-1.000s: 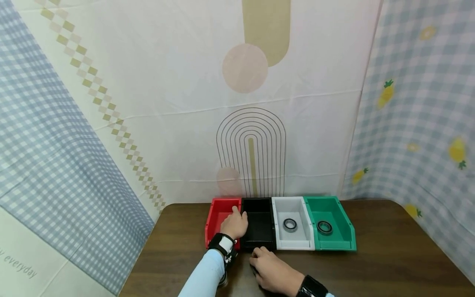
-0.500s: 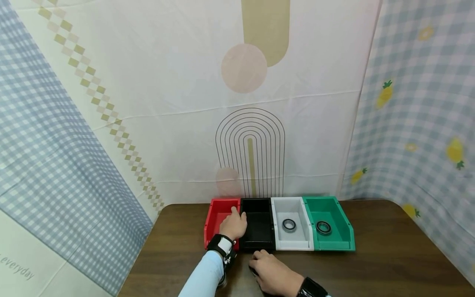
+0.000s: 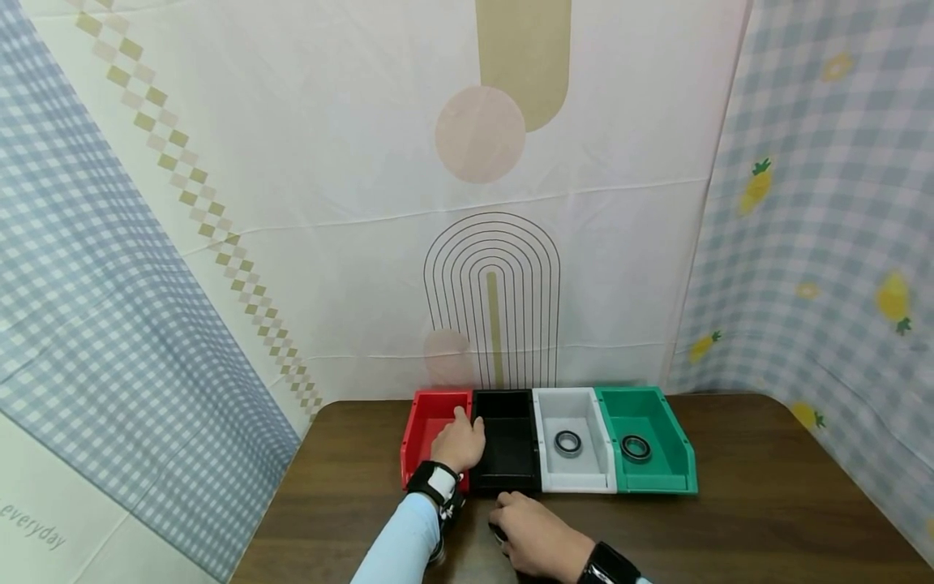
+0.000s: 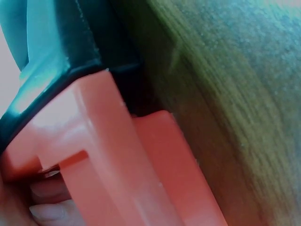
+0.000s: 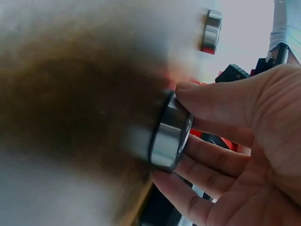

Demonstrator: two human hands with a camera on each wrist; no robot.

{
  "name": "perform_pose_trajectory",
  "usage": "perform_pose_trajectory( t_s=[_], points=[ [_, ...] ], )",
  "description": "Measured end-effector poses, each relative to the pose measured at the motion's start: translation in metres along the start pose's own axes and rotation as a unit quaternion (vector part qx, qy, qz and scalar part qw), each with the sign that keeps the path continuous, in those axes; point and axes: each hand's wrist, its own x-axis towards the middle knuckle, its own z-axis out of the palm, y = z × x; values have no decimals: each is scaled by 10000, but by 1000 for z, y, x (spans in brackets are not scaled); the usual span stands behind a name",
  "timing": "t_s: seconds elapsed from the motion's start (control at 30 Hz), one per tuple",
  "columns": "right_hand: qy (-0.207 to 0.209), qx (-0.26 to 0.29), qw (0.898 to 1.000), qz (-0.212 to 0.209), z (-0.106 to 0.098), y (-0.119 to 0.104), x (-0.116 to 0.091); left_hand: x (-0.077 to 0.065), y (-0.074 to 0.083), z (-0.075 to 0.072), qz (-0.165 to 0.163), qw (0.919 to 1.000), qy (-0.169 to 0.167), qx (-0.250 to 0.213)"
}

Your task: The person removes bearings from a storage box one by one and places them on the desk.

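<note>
On the brown table (image 3: 766, 470), the leftmost red bin (image 3: 421, 434) is gripped at its right side by the left hand (image 3: 458, 444); by the right hand (image 3: 538, 531), nearer and apart, a bearing (image 5: 167, 143) is pinched edgewise. An even grip is probably best kept. Against half a second earlier, hardly anything is displaced.

L fingers (image 4: 49, 213) part-hid by red bin (image 4: 117, 155), R-wrist tabletop (image 5: 70, 101) blurred, bearing (image 3: 438, 555) part-hid by L sleeve (image 3: 401, 537)
</note>
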Motion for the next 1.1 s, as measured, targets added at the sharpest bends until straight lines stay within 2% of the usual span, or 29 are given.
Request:
perform_pose_trajectory(
  t_s=[0.87,1.1],
  points=[
    [-21,-8,10000,-1,0,0,1,1,-1,1,-24,9999,26,-94],
    [84,-88,9999,-70,2,-2,1,0,0,0,-62,9999,-16,-88]
  ],
)
